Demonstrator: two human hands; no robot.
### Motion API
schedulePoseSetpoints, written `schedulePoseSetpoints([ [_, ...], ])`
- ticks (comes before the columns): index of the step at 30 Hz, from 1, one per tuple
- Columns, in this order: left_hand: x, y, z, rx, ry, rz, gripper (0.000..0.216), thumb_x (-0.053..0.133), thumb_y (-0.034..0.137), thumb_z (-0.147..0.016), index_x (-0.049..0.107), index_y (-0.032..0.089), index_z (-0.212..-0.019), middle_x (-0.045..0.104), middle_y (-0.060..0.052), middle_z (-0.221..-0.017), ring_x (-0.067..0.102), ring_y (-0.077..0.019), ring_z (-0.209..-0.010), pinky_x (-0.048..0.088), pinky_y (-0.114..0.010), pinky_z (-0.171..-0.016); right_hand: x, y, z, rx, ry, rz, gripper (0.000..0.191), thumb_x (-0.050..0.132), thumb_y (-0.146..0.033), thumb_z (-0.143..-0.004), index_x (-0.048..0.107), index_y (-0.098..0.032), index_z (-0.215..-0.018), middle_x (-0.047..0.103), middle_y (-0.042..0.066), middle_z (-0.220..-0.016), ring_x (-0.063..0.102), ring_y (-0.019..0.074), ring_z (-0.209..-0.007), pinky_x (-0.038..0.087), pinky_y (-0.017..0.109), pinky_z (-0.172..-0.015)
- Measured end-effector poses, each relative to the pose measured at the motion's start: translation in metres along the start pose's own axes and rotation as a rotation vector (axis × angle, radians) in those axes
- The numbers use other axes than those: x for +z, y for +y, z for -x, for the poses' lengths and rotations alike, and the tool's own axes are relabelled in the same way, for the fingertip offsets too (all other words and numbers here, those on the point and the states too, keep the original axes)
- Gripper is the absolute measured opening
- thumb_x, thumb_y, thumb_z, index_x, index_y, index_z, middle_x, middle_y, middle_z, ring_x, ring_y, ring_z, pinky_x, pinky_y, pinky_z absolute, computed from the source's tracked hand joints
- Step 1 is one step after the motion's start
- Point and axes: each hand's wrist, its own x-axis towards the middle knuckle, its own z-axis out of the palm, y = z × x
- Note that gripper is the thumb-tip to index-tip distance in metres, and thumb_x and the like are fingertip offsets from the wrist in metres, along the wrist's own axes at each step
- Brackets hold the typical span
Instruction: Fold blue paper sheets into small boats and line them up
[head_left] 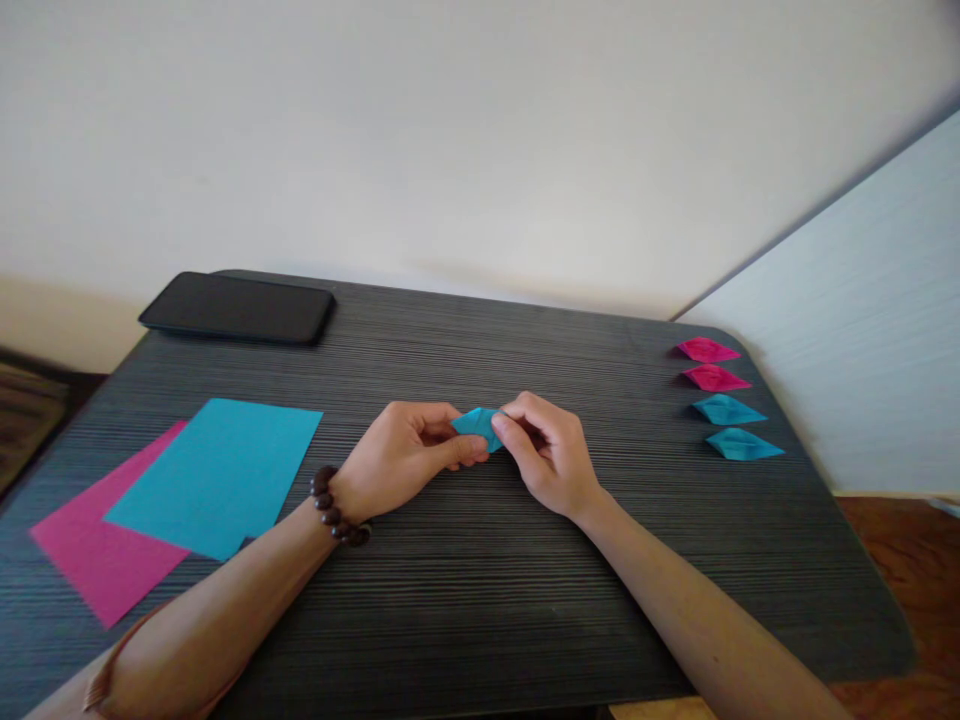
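A small folded piece of blue paper [478,423] is held between both hands over the middle of the dark table. My left hand [405,452], with a dark beaded bracelet at its wrist, pinches the paper's left side between thumb and fingers. My right hand [549,448] grips its right side, thumb in front. The fingers cover part of the paper's edges. Over at the right lie folded paper boats: two pink, the farther pink paper boat [707,349] among them, and two blue, the nearest blue paper boat [744,444] at the front of the row.
A blue paper sheet [217,475] overlaps a pink paper sheet [109,550] on the left of the table [480,620]. A black phone [238,308] lies at the back left corner. A white wall [480,150] stands behind the table, and a pale panel [885,300] at the right.
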Motion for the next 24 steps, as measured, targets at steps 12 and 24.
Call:
schedulePoseSetpoints([
  [12, 0.0047, 0.0023, 0.0049, 0.122, 0.119, -0.286, 0.029, 0.050, 0.042, -0.084, 0.063, 0.016, -0.088, 0.062, 0.000, -0.067, 0.055, -0.0108, -0.056, 0.041, -0.019, -0.049, -0.0037, 0.0008, -0.0004, -0.038, -0.103, 0.002, 0.019, 0.045, -0.020, -0.086, 0.049, -0.018, -0.067, 0.045, -0.003, -0.061, 0.042, 0.0095, -0.055, 0.033, 0.024, -0.054],
  [24, 0.0030, 0.0008, 0.0029, 0.134, 0.133, -0.129, 0.024, 0.053, 0.037, -0.085, 0.063, 0.015, -0.081, 0.058, 0.001, -0.065, 0.051, -0.0093, -0.056, 0.041, -0.021, -0.054, -0.0026, 0.0000, -0.0016, -0.046, -0.134, 0.030, 0.018, 0.047, -0.022, -0.086, 0.051, -0.018, -0.069, 0.045, -0.003, -0.062, 0.041, 0.0089, -0.055, 0.033, 0.023, -0.053],
])
